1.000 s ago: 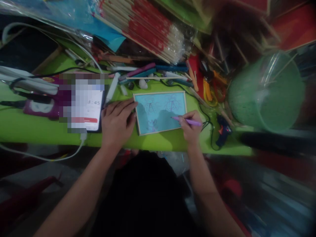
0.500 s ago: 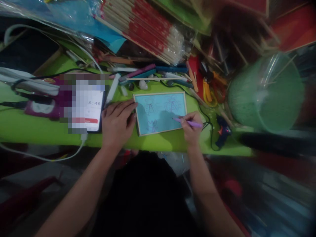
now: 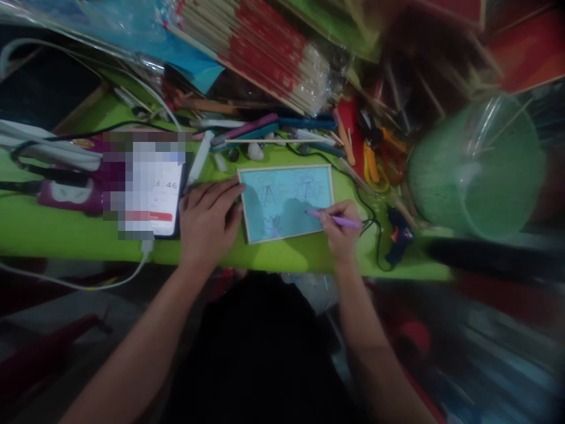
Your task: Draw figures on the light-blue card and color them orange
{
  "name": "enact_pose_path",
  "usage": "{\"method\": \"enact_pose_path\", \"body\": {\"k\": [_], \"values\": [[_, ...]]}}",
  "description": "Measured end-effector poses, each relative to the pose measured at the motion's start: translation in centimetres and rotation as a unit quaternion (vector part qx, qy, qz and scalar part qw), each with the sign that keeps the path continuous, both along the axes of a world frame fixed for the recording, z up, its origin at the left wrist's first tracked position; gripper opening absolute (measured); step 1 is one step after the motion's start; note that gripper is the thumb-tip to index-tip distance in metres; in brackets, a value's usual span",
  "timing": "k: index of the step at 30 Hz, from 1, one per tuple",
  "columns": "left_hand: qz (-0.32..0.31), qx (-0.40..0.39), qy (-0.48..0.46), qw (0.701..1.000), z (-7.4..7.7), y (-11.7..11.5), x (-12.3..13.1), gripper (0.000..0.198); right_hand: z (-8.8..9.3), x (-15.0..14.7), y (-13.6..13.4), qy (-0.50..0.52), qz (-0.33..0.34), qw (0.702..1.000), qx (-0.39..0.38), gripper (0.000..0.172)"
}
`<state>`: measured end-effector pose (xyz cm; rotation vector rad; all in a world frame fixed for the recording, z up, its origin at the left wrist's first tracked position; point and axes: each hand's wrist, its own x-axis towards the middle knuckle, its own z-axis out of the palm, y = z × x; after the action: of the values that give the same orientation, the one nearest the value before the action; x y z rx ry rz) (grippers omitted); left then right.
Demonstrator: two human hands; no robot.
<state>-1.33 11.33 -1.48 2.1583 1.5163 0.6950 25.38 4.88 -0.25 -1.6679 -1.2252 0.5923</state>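
A small light-blue board (image 3: 282, 194) with a pale wooden frame lies on the green table (image 3: 53, 227), with line drawings on it. My left hand (image 3: 207, 221) rests flat on the table, fingertips against the board's left edge. My right hand (image 3: 342, 227) grips a purple pen (image 3: 338, 220) whose tip touches the board's lower right area.
A phone (image 3: 161, 197) showing a timer lies left of my left hand, cable attached. Pens and markers (image 3: 265, 126) crowd the back edge. A green bucket (image 3: 474, 162) stands at the right, and a glue gun (image 3: 397, 232) lies next to my right hand.
The pen tip shifted slightly over the board's lower right area. The phone's timer went from 3:45 to 3:46. My left hand stayed in place.
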Motion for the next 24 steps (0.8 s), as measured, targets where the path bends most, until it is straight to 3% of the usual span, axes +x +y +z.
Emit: {"method": "enact_pose_path", "body": {"k": [24], "values": [[0.004,-0.001,0.009,1.000,0.18,-0.05,0.04,0.040,-0.09,0.15,0.11,0.004,0.008,1.000,-0.009,0.016]]}}
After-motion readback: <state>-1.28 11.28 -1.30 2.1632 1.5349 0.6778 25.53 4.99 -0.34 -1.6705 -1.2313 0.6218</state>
